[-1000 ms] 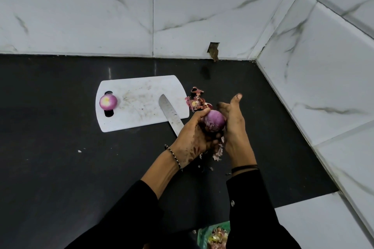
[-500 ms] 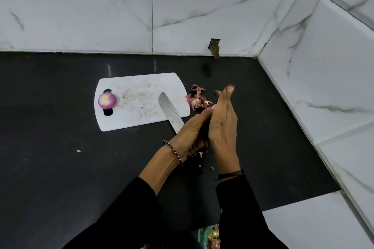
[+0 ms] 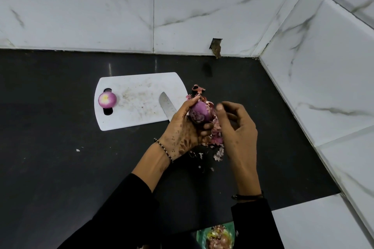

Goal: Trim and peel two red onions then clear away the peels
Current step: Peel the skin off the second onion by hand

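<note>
Second onion [image 3: 199,114] up off the black counter [image 3: 60,157], cupped in the left hand [image 3: 186,127], fingers wrapped round its lower half and thumb over the far side. Right hand [image 3: 236,127] just beside it, loosely curled, thumb and forefinger drawn together near the onion's right shoulder; whether holding a scrap of skin, cannot tell. Purple flesh mostly bare and glossy, ragged skin clinging at the near end. Firm, fairly light and round by the look of it, likely slick once stripped, so best gripped across the middle with a full palm rather than fingertips. Remaining skin thin, dry and brittle, prone to tearing into flakes; best pinched at a lifted edge near the cut end and pulled along the curve. First onion [image 3: 107,99] peeled and resting at the left end of the white cutting board [image 3: 141,87], over the handle slot. Knife [image 3: 167,104] lying with blade on the board's right side, handle hidden behind the left hand. Loose peels [image 3: 216,137] heaped on the counter under and between the hands, a few flakes scattered nearer.
</note>
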